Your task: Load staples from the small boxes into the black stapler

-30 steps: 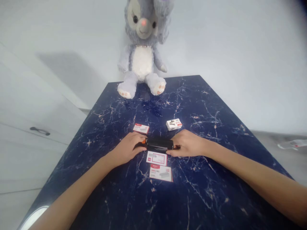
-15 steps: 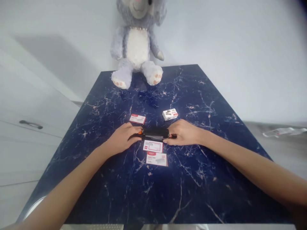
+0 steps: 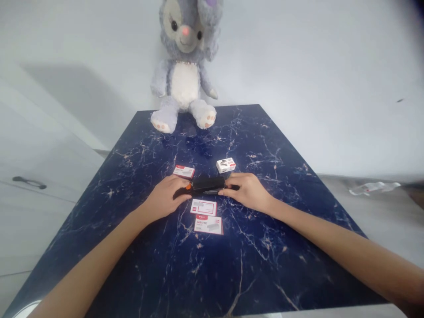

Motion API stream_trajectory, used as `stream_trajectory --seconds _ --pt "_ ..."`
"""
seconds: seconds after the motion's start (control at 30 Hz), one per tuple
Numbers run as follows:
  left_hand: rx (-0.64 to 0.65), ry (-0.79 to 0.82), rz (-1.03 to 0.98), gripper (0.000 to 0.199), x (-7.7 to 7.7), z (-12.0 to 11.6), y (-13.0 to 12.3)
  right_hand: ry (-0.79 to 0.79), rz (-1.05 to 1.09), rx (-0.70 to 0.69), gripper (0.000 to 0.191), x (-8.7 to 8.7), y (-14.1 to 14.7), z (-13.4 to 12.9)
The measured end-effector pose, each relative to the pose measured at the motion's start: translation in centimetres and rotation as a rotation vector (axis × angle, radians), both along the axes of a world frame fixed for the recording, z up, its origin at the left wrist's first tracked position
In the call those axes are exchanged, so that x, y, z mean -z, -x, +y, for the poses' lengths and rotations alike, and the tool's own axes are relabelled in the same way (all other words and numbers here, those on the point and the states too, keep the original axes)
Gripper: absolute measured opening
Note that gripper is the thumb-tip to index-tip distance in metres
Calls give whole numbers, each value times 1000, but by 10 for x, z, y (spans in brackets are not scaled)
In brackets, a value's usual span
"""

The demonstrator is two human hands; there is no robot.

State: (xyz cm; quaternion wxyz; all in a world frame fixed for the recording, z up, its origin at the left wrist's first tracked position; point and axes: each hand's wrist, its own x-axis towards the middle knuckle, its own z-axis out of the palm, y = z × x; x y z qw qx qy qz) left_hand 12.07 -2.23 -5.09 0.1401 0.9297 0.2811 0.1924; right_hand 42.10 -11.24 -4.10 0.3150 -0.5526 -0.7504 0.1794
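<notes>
A black stapler (image 3: 208, 183) with an orange detail at its left end lies crosswise between my hands, low over the table or on it. My left hand (image 3: 164, 195) pinches its left end between thumb and fingers. Around the right end close the thumb and fingers of my right hand (image 3: 249, 190). Just below the stapler are two flat white-and-red staple boxes, one (image 3: 203, 207) above the other (image 3: 208, 224). A third such box (image 3: 183, 171) sits beyond my left hand. Farther back, in front of my right hand, stands a small white box (image 3: 225, 165) with a dark picture on it.
A grey plush toy (image 3: 185, 84) sits at the far edge of the dark blue marbled table (image 3: 159, 265). A white round rim (image 3: 28, 309) shows at the lower left corner. On the floor to the right lies a clear plastic item (image 3: 374, 188).
The view has tilted up, so more of the plush toy shows and the scene sits slightly left and lower. Both hands keep hold of the stapler.
</notes>
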Motion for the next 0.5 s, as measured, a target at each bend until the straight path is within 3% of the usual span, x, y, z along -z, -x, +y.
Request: stream_trajectory --seconds 0.37,0.5 --pt "-110 28 10 32 0 3 17 -1 24 29 25 2 -27 -22" --pt "-158 53 23 36 -2 0 18 75 31 69 28 -4 -35 -28"
